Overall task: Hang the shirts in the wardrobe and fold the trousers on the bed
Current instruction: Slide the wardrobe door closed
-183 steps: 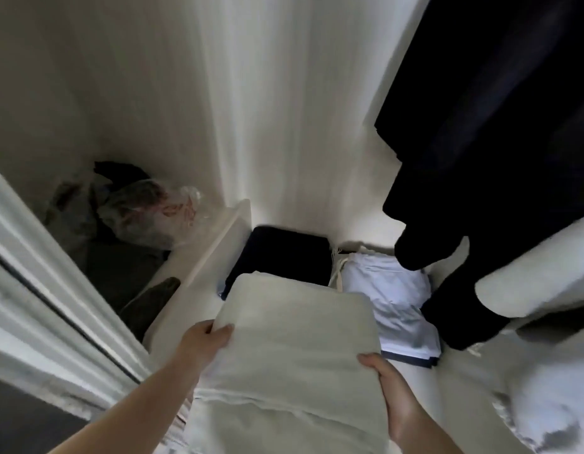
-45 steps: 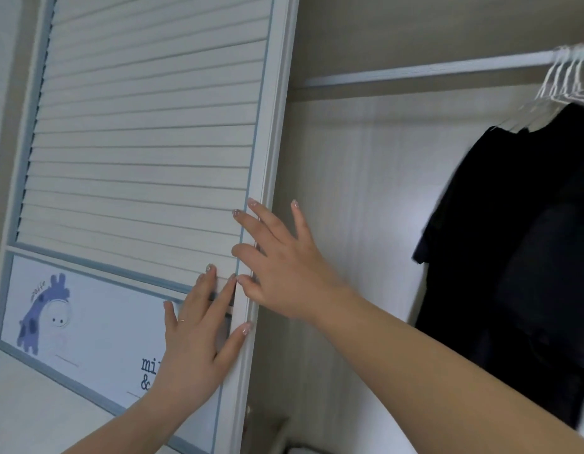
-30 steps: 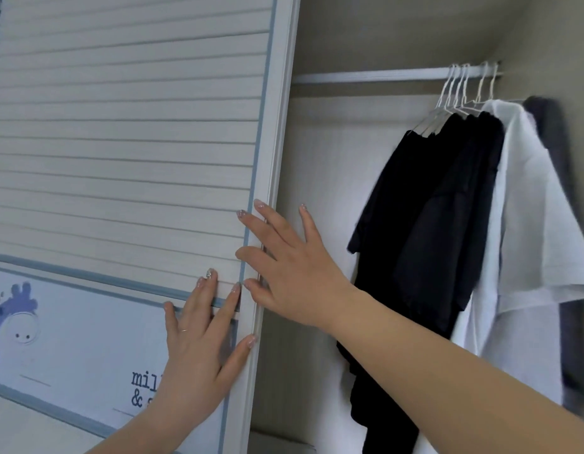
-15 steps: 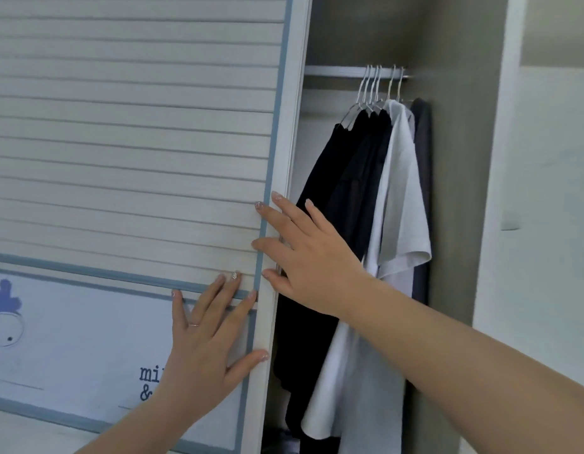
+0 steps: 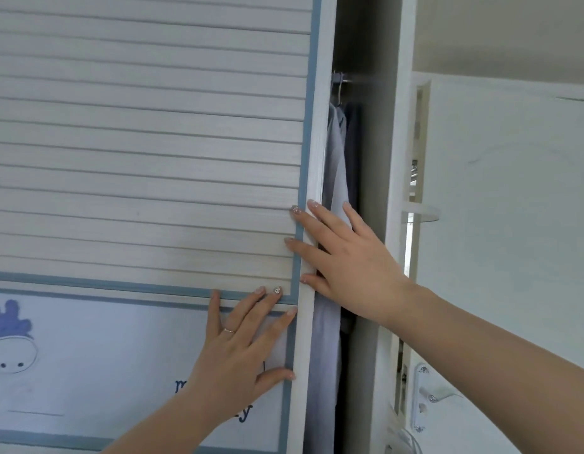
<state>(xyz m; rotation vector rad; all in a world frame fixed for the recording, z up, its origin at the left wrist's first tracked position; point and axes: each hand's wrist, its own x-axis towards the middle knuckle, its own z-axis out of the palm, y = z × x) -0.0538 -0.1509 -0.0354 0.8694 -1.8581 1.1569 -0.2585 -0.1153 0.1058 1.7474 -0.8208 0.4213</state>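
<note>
Right hand (image 5: 346,267) flat against the door (image 5: 146,152) edge, fingers straight and spread, tips overlapping the blue trim, palm over the white stile; it holds nothing. Left hand (image 5: 241,348) lower down, also flat and spread on the printed panel (image 5: 87,355), thumb out toward the stile, a ring (image 5: 229,330) on one finger; nothing gripped there either. Both forearms reach up and forward from lower frame, the right crossing in from the right side at a shallow angle, the left rising more steeply. Beyond the hands, the slatted sliding door covers most of the wardrobe; only a narrow gap remains between its edge and the side wall (image 5: 372,224). In that gap hang the shirts (image 5: 336,178), a pale one nearest the door and a dark one behind it, on a hanger (image 5: 339,90) from a rail barely visible at top. The pale shirt lies just beside the door edge, possibly touching it. Trousers and bed not in view. Risks, as a judgement: if the door goes on toward closing, the pale fabric could be pinched between stile and side wall; the right fingers sit on the closing edge and could be caught too. A room door (image 5: 513,257) with a handle (image 5: 428,394) stands to the right.
</note>
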